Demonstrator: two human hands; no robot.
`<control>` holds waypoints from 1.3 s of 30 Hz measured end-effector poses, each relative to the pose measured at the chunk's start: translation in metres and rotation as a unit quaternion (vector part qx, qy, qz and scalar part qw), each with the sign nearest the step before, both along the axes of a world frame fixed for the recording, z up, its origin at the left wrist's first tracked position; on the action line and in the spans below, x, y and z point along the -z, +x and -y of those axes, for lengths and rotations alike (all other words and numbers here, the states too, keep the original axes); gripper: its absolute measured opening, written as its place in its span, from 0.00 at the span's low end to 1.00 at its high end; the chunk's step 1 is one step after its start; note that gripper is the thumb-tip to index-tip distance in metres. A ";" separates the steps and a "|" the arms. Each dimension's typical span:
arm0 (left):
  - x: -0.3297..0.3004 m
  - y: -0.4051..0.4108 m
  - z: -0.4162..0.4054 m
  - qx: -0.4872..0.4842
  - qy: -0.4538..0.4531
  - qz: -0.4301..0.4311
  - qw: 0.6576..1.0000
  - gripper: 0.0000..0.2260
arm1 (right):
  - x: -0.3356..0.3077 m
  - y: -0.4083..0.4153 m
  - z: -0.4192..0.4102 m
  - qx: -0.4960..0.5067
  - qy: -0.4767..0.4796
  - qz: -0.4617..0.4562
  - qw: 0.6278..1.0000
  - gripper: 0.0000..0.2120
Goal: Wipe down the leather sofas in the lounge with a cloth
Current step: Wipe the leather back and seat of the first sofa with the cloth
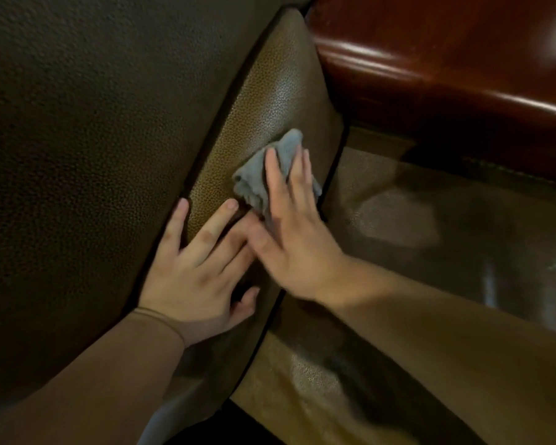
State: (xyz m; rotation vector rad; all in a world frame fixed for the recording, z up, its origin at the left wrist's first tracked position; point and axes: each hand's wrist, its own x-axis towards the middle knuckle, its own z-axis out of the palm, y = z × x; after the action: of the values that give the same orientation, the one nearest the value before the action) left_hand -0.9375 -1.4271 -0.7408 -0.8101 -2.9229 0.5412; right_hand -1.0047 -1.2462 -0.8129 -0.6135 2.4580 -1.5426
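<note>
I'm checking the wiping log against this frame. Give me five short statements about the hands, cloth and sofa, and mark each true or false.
1. The right hand presses a grey cloth against the leather with straight fingers. True.
2. The left hand holds a spray bottle. False: it holds nothing and rests flat on the sofa.
3. The cloth lies on the narrow panel between the big cushion and the seat. True.
4. The cloth is white. False: it is grey.
5. A band sits at the left wrist. True.
</note>
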 end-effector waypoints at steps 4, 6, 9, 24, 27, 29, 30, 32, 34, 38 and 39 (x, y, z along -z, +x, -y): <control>-0.001 -0.001 0.000 -0.009 -0.014 0.001 1.000 0.32 | 0.028 -0.044 -0.010 0.121 0.013 0.140 0.983 0.39; 0.001 0.000 0.001 -0.002 -0.019 0.001 1.000 0.33 | 0.036 -0.039 0.004 0.172 0.035 0.183 0.967 0.48; 0.000 0.000 -0.001 -0.004 -0.023 -0.007 1.000 0.35 | 0.045 0.027 0.024 0.125 0.078 0.137 0.980 0.50; -0.034 0.031 -0.006 -0.083 -0.009 0.007 0.997 0.28 | 0.023 0.240 0.100 0.116 -0.015 0.154 0.981 0.41; -0.044 0.094 0.021 -0.097 0.036 0.039 0.994 0.26 | 0.017 0.278 0.097 0.020 0.106 0.138 0.985 0.44; -0.047 0.153 0.047 -0.075 0.030 0.067 0.994 0.28 | 0.019 0.242 0.097 0.065 0.111 0.163 0.978 0.42; -0.048 0.178 0.058 -0.059 0.018 0.073 0.995 0.29 | 0.019 0.216 0.095 0.119 0.067 0.202 0.970 0.40; -0.040 0.206 0.073 -0.039 0.001 0.063 0.997 0.31 | 0.017 0.180 0.095 0.205 -0.004 0.254 0.945 0.38; -0.026 0.210 0.078 -0.033 0.009 0.038 0.999 0.34 | 0.010 0.192 0.102 0.196 -0.012 0.262 0.945 0.38; -0.020 0.208 0.081 -0.017 0.041 0.016 0.999 0.35 | -0.023 0.288 0.110 0.020 -0.047 0.303 0.952 0.49; -0.021 0.208 0.081 -0.017 0.041 0.012 0.999 0.35 | -0.031 0.292 0.111 0.026 -0.076 0.354 0.932 0.48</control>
State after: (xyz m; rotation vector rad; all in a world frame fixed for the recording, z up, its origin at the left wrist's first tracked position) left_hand -0.7293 -1.5082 -0.7201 -0.7646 -2.9630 0.4150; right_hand -0.7130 -1.3568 -0.7821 0.0147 1.8292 -1.6112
